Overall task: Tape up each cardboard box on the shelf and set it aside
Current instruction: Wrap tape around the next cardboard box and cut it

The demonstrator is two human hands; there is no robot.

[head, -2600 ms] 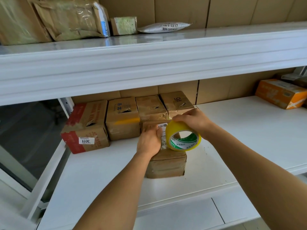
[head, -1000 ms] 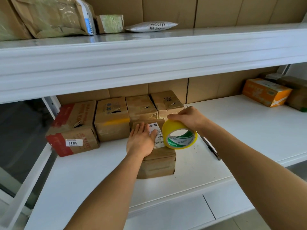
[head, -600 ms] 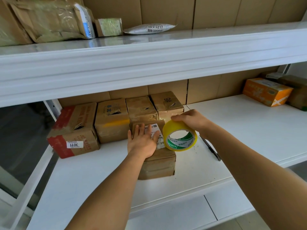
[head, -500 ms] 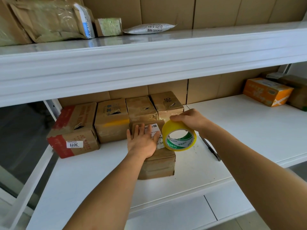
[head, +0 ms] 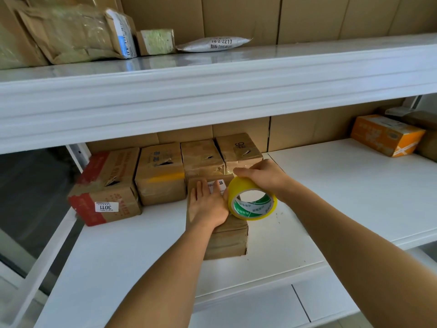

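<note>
Cardboard box (head: 224, 240) on middle shelf (head: 354, 197), pulled out in front of back row, long axis running away from person. Left hand (head: 208, 204) flat on box top, fingers straight, pressing. Right hand (head: 262, 176) grips yellow tape roll (head: 251, 201), at box's right top edge, touching left hand. Right hand nearer the tape work.

Count: one roll, four boxes in back row (head: 160, 176), one orange box (head: 387, 134) far right of front box.

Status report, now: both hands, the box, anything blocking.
Left hand flat on front box, pressing. Right hand grips tape roll at box's right edge. Four boxes behind, close. Nothing blocking.
</note>
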